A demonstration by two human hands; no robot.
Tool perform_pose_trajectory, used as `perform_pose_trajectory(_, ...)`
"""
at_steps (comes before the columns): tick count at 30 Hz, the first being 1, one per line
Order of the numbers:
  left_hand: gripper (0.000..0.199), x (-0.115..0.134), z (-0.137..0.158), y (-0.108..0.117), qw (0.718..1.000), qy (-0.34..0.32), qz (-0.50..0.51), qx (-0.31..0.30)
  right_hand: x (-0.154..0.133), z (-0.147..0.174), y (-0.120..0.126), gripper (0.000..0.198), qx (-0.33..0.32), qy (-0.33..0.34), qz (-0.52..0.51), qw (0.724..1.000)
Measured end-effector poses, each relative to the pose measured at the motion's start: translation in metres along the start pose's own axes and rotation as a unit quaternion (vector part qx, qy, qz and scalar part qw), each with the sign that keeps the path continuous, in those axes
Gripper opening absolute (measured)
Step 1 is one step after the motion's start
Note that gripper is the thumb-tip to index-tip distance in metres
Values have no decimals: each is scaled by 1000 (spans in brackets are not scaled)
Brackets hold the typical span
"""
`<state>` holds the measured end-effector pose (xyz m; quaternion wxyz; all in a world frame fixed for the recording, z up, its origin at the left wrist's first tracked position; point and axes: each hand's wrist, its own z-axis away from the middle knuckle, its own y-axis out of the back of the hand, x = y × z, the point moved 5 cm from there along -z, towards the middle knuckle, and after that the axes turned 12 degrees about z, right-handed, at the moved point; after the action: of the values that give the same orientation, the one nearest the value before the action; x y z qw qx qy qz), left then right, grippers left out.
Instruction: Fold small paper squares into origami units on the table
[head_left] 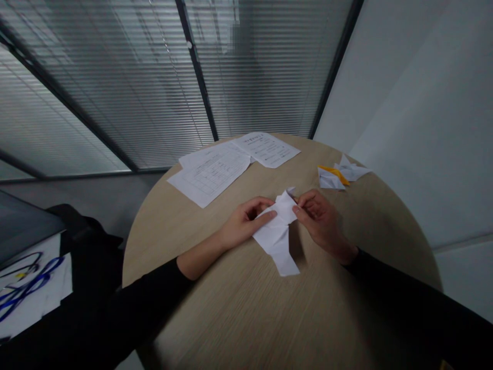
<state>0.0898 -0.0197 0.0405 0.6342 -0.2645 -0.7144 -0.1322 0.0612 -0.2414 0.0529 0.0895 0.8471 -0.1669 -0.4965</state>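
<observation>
Our left hand (245,220) grips a creased, folded white paper (278,240), thumb on top, while our right hand (320,222) pinches its right edge between thumb and fingers. We hold it over the middle of the round wooden table (246,308), one narrow end pointing back toward us. Off to our left, a blue cord (46,268) lies looped on white sheets beside the table. Farther out, we see folded white pieces (332,180) with an orange strip (339,174) at the right, then overlapping printed sheets (215,172); beyond them stand window blinds (265,82).
</observation>
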Motion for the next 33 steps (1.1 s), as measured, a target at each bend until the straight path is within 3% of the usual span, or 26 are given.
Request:
perform_pose_trajectory(6, 30, 19, 0, 5, 983, -129, -127, 28, 1, 5, -3, 20, -6, 24, 12, 1000)
perform_pose_trajectory(14, 38, 12, 1, 4, 994, -50, -98, 21, -9, 10, -8, 13, -47, 112, 36, 992)
perform_pose_trajectory(20, 48, 20, 2, -1, 990, -74, -118, -4, -17, 8, -7, 16, -54, 134, 32, 989)
perform_pose_trajectory(25, 39, 15, 3, 3, 996, -59, -69, 22, -20, 8, -3, 15, -25, 151, 29, 988)
perform_pose_trajectory(28, 44, 16, 4, 2, 997, -57, -54, 6, -23, 7, -2, 14, -13, 166, 47, 985)
perform_pose_trajectory(33, 59, 18, 6, 0, 997, -61, -26, -32, -21, 2, -5, 8, -73, 183, 109, 974)
